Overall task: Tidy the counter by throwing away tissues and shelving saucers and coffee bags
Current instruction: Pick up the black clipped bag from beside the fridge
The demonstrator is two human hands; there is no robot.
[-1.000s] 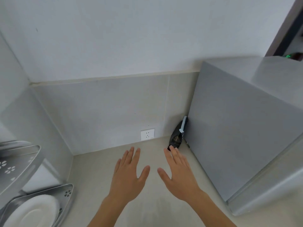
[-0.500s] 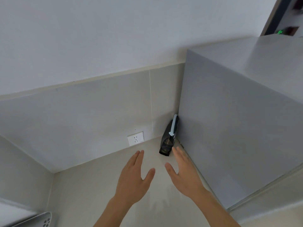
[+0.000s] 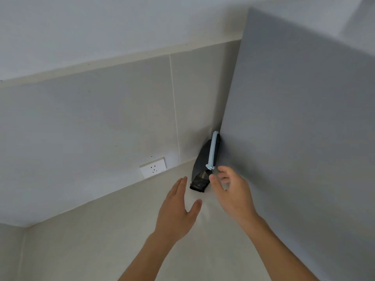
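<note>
A black coffee bag (image 3: 203,169) with a pale blue sealing clip along its top stands upright in the back corner of the counter, pressed against the side of a grey appliance. My right hand (image 3: 233,191) is open just right of the bag, thumb and fingers spread on either side of the clip's lower end, almost touching it. My left hand (image 3: 178,209) hovers open over the counter just left of and below the bag, holding nothing. No saucers or tissues are in view.
A large grey appliance (image 3: 304,128) fills the right side and walls in the bag. A white wall socket (image 3: 153,167) sits low on the tiled backsplash to the left of the bag. The beige counter (image 3: 81,250) stretches left to a side wall.
Both hands have moved forward toward the coffee bag, the right now beside its clip. The view has shifted right and closer, and the dish rack with the saucer has left the frame.
</note>
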